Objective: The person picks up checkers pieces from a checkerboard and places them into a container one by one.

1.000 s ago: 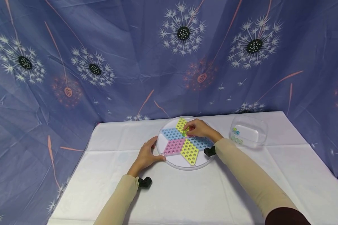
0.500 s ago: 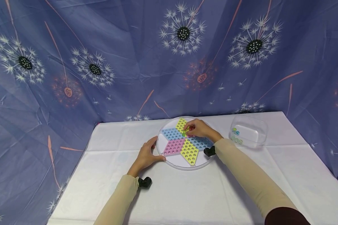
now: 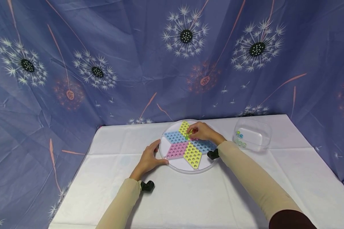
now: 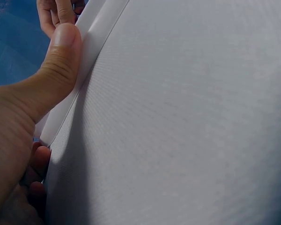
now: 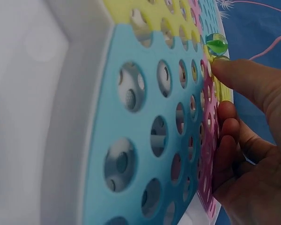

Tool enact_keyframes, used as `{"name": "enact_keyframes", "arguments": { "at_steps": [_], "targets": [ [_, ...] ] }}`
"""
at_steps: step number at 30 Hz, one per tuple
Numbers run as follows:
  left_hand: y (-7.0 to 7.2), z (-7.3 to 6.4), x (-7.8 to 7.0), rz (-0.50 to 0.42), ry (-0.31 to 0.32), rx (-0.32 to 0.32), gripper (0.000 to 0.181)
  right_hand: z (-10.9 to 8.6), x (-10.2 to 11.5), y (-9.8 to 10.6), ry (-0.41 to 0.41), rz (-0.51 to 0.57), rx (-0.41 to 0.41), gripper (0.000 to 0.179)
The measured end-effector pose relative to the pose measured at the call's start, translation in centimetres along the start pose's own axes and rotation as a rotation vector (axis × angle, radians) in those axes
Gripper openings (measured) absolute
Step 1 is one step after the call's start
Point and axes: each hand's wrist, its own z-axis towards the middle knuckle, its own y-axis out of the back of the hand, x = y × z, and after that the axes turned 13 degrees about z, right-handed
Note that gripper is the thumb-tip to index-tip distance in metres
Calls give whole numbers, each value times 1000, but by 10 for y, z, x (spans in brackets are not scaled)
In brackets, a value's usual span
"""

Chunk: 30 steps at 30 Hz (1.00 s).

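A round white Chinese checkers board [image 3: 176, 165] with pink, blue and yellow perforated sections lies on the table. My left hand [image 3: 149, 159] rests against its left rim, thumb and fingers spread along the edge. In the left wrist view, the straight thumb [image 4: 62, 63] presses the rim [image 4: 96, 35]. Over the board's middle, my right hand [image 3: 202, 130] pinches a glass marble, mostly hidden behind the thumb [image 5: 239, 77] in the right wrist view. Right beside it, a clear marble with a green swirl [image 5: 217, 44] sits on the board.
To the right of the board stands a clear plastic container [image 3: 262, 133] with several marbles [image 3: 240, 135] at its left side. A white cloth [image 3: 189, 197] covers the table. Behind it hangs a blue curtain [image 3: 137, 63] with dandelion prints.
The head view has shifted very slightly. Both hands, the board and the marbles hold practically the same places.
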Motion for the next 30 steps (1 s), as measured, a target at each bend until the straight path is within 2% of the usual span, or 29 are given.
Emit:
{"name": "enact_keyframes", "arguments": {
  "at_steps": [9, 17, 30],
  "targets": [
    [-1, -1, 0, 13, 21, 3, 113, -1, 2, 3, 8, 72, 20, 14],
    [0, -1, -2, 10, -6, 3, 111, -5, 14, 14, 49, 71, 49, 16],
    [0, 0, -1, 11, -5, 6, 111, -2, 31, 25, 140, 62, -70, 22]
  ]
}}
